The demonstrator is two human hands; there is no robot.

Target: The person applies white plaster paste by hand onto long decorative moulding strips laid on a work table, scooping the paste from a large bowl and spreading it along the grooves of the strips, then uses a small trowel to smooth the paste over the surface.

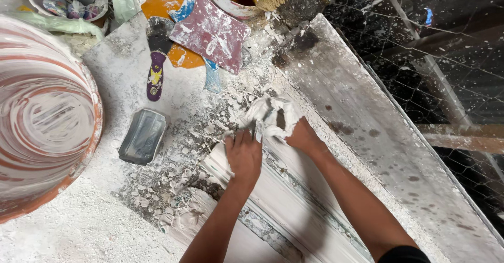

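Left hand (244,157) and right hand (302,136) both grip the wet plaster lump (270,117), which looks soft, crumbly, best cupped from beneath.

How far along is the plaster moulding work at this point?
Done: the moulding near the person looks smooth and shaped. In hand: the left hand and right hand press a white plaster lump onto its far end. Left: crumbs litter the table; that end is rough.
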